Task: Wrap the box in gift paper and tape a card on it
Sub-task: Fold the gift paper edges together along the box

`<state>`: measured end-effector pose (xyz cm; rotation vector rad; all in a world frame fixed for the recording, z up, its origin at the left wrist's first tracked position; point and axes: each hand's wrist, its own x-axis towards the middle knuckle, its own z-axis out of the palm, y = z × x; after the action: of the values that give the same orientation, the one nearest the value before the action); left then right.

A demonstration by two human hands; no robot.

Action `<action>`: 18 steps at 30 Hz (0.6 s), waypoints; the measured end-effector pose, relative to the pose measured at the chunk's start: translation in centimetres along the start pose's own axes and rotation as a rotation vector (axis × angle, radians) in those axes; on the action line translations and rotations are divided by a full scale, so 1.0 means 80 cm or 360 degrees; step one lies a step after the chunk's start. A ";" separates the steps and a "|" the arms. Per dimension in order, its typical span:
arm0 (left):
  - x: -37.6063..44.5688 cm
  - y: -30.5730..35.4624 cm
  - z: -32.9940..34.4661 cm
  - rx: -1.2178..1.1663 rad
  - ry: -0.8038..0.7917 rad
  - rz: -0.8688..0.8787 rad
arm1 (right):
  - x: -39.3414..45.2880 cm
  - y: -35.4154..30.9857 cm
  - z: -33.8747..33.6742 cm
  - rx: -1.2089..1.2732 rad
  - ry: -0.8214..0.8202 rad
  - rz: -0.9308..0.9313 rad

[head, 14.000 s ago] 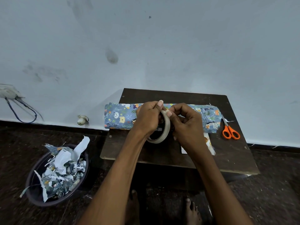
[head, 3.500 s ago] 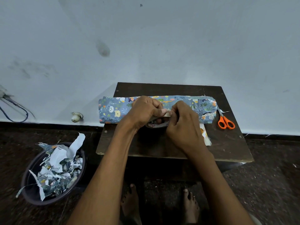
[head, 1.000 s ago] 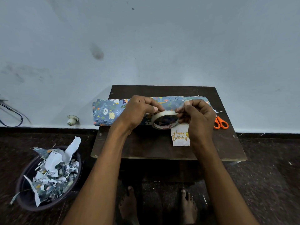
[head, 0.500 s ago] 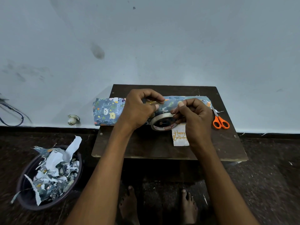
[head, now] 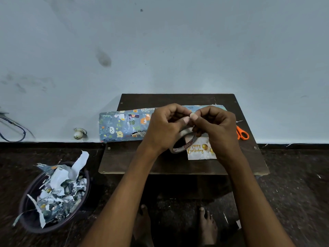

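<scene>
A long box wrapped in blue animal-print paper (head: 122,127) lies across the back of a small dark wooden table (head: 128,157). In front of it lies a white "Happy Birthday" card (head: 200,151). A roll of tape (head: 183,141) is tilted up over the card. My left hand (head: 163,129) holds the roll from the left. My right hand (head: 215,129) holds it from the right, and the thumbs and fingertips of both hands meet above the roll, pinching at the tape. The middle of the box is hidden behind my hands.
Orange-handled scissors (head: 242,133) lie at the table's right, beside my right hand. A dark round bin (head: 32,223) full of paper scraps stands on the floor to the left. The wall rises right behind the table. My bare feet (head: 207,223) show under the front edge.
Both hands have lifted and come together above the roll, which has tipped up from lying nearly flat. The left hand has left the top of the box.
</scene>
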<state>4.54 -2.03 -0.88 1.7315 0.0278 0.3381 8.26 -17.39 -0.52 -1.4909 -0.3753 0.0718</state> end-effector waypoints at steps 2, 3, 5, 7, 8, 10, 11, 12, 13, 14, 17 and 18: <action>-0.003 -0.002 0.002 -0.0021 0.0028 -0.0031 | 0.000 0.002 -0.002 -0.0011 0.0095 0.0032; -0.004 -0.004 0.003 0.0006 0.0076 -0.0015 | 0.001 0.004 -0.002 0.0000 0.0135 0.0059; -0.006 -0.005 0.004 0.0167 0.0239 0.0092 | 0.001 0.007 -0.003 0.0028 0.0174 0.0103; -0.007 -0.002 0.004 0.0251 0.0391 0.0227 | 0.002 0.008 -0.001 0.0021 0.0195 0.0130; -0.007 0.000 0.003 0.0217 0.0412 0.0268 | 0.002 0.008 0.000 0.0010 0.0210 0.0137; -0.010 0.005 0.005 0.0177 0.0353 0.0276 | 0.002 0.009 0.002 -0.0018 0.0248 0.0132; -0.013 0.006 0.007 0.0216 0.0316 0.0251 | 0.002 0.010 0.004 -0.0049 0.0268 0.0118; -0.016 0.005 0.011 0.0284 0.0306 0.0219 | 0.002 0.010 0.005 -0.0098 0.0284 0.0094; -0.018 0.005 0.015 0.0345 0.0326 0.0172 | 0.001 0.011 0.007 -0.0160 0.0295 0.0062; -0.019 0.005 0.018 0.0374 0.0366 0.0107 | 0.000 0.012 0.009 -0.0221 0.0295 0.0026; -0.017 0.007 0.017 0.0276 0.0444 -0.0075 | -0.005 0.011 0.016 -0.0346 0.0248 -0.0059; -0.017 0.008 0.015 0.0253 0.0450 -0.0111 | -0.006 0.010 0.018 -0.0376 0.0240 -0.0072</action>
<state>3.46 -3.61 -0.71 1.8223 0.3272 0.5386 7.52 -16.04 -1.38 -1.7083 -0.3028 -0.1242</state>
